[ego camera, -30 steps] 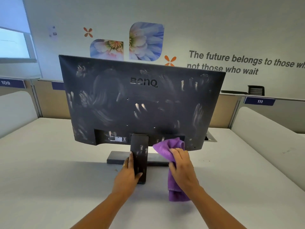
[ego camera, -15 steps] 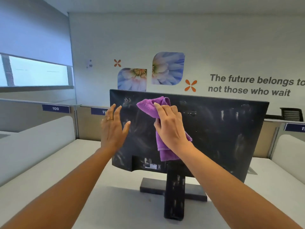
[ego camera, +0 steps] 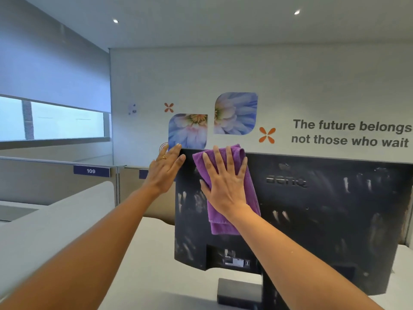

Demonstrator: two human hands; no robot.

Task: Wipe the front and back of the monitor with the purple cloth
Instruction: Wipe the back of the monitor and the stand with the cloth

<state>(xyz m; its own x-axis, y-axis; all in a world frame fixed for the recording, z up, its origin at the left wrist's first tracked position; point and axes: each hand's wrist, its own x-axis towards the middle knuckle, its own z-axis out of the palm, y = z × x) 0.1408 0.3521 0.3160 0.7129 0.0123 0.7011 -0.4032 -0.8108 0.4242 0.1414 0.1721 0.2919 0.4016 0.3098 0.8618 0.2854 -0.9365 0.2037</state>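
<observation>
The black monitor (ego camera: 312, 220) stands on its base (ego camera: 237, 291) with its dusty, smeared back facing me. My right hand (ego camera: 225, 186) presses the purple cloth (ego camera: 223, 222) flat against the upper left of that back, fingers spread and straight. The cloth hangs down below my palm and reaches the top edge. My left hand (ego camera: 166, 168) rests with straight fingers on the monitor's top left corner. The screen side is hidden.
The monitor stands on a white desk (ego camera: 156, 253). Low grey partitions (ego camera: 55, 215) run along the left, one labelled 109 (ego camera: 91, 171). A wall with flower pictures (ego camera: 234, 113) and lettering rises behind. A window (ego camera: 51, 119) is at the left.
My right hand slid the cloth up to the top left of the monitor's back and flattened out. My left hand moved to the top left corner. My view rose.
</observation>
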